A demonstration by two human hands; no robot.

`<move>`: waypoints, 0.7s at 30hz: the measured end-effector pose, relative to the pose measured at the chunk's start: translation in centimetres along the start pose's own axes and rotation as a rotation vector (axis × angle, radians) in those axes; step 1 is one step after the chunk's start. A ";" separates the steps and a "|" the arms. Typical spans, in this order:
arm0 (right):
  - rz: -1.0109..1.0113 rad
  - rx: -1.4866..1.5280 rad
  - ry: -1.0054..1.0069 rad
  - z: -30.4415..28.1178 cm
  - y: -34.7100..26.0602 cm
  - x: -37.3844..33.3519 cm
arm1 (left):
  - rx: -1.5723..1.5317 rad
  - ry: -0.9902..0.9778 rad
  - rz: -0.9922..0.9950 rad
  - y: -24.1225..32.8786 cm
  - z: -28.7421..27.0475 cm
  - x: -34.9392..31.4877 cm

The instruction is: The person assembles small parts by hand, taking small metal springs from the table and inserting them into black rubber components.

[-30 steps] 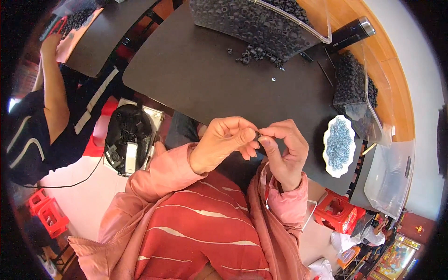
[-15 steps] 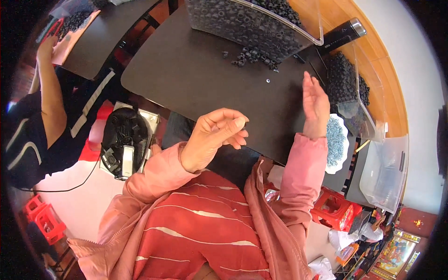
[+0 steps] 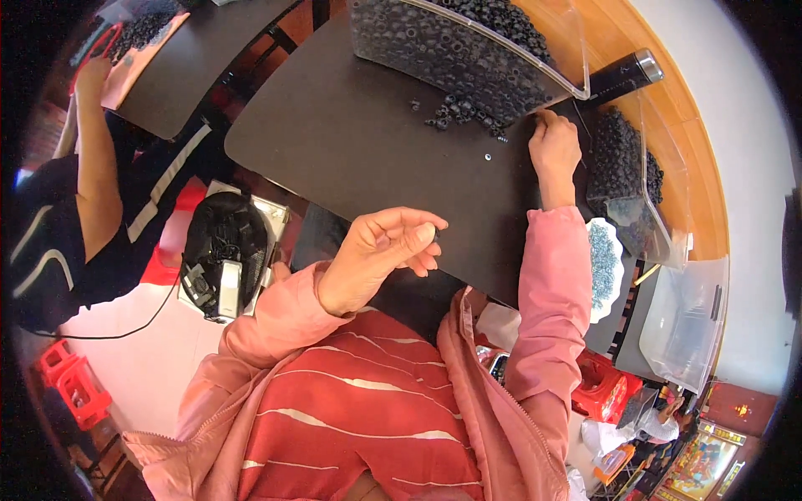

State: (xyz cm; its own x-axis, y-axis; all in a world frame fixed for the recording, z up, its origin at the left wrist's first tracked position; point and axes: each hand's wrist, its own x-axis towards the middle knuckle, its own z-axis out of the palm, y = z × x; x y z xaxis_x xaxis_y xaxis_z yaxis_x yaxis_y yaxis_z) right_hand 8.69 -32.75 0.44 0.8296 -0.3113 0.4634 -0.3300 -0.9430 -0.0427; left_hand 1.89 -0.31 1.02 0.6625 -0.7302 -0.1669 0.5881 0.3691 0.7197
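My left hand (image 3: 380, 255) is held over the near edge of the dark table (image 3: 334, 142), thumb and forefinger pinched together. A small black piece (image 3: 437, 235) shows between those fingertips, mostly hidden. My right hand (image 3: 555, 153) rests by the corner of a large clear bin (image 3: 459, 63) of black ring-shaped parts. Its fingers are curled down at the table; what they grip, if anything, is hidden. A loose pile of black parts (image 3: 461, 113) lies in front of the bin. Close to it is a tiny white-and-dark ring (image 3: 488, 157).
A black bottle (image 3: 622, 77) leans behind my right hand. Right of it stand another clear bin of black parts (image 3: 622, 159) and a white scalloped dish (image 3: 616, 288) of small bluish pieces. At far left a person's arm (image 3: 96, 175) reaches over another table. A black bag (image 3: 221, 246) lies nearby.
My right hand has moved from open in the air, forward to the bin's corner, and its fingers have curled. My left hand keeps its pinch and has barely moved.
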 end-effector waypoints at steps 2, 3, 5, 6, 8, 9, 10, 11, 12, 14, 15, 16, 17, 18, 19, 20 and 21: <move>-0.007 -0.002 0.034 0.4 0.0 -0.1 | 0.016 0.015 -0.008 0.1 -0.1 -0.1; -0.005 -0.012 0.027 0.3 -0.3 0.0 | 0.015 0.018 -0.010 0.1 -0.2 -0.1; -0.002 -0.024 0.017 0.4 -0.3 0.1 | 0.020 0.009 -0.009 0.0 -0.3 0.0; 0.007 -0.013 0.025 0.4 -0.3 0.4 | 0.019 0.008 -0.011 0.0 -0.3 0.0; 0.017 -0.004 0.032 0.3 -0.2 0.5 | 0.023 -0.003 -0.024 -0.1 -0.2 0.1; 0.045 -0.005 -0.011 0.0 -0.4 0.6 | 0.022 -0.001 -0.024 -0.1 -0.2 0.2; 0.073 -0.006 -0.054 -0.2 -0.5 0.6 | 0.020 -0.001 -0.026 -0.2 -0.2 0.1; 0.073 -0.006 -0.055 -0.2 -0.5 0.6 | 0.017 -0.002 -0.028 -0.2 -0.2 0.1; 0.100 0.006 -0.087 -0.2 -0.4 0.7 | 0.016 -0.003 -0.029 -0.1 -0.2 0.1; 0.130 0.014 -0.120 -0.5 -0.2 0.4 | 0.020 -0.010 -0.040 0.2 0.1 0.2; 0.135 0.024 -0.143 -0.7 -0.5 0.3 | 0.020 -0.010 -0.041 0.1 0.1 0.2; 0.141 0.032 -0.167 -1.1 -0.7 0.0 | 0.019 -0.027 -0.023 0.0 0.0 0.2; 0.145 0.029 -0.166 -1.8 -0.8 -0.3 | 0.017 -0.046 -0.007 -0.2 0.0 0.4; 0.150 0.160 -0.180 -2.7 -1.3 -0.8 | 0.015 -0.040 -0.006 -0.2 -0.2 0.4; 0.157 0.292 -0.197 -3.5 -1.8 -1.5 | 0.008 -0.032 0.011 -0.3 -0.3 0.4; 0.182 0.475 -0.206 -4.4 -2.2 -2.5 | 0.002 -0.025 0.028 -0.4 -0.4 0.4; 0.210 0.652 -0.210 -5.8 -2.6 -3.6 | -0.001 -0.024 0.025 -0.4 -0.4 0.4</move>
State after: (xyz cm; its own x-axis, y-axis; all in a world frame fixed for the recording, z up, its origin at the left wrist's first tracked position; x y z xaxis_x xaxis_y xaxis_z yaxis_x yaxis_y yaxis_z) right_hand 3.92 -28.52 4.02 0.8691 -0.4478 0.2102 -0.2098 -0.7185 -0.6631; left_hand 2.08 -0.50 0.35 0.6652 -0.7348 -0.1326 0.5723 0.3876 0.7227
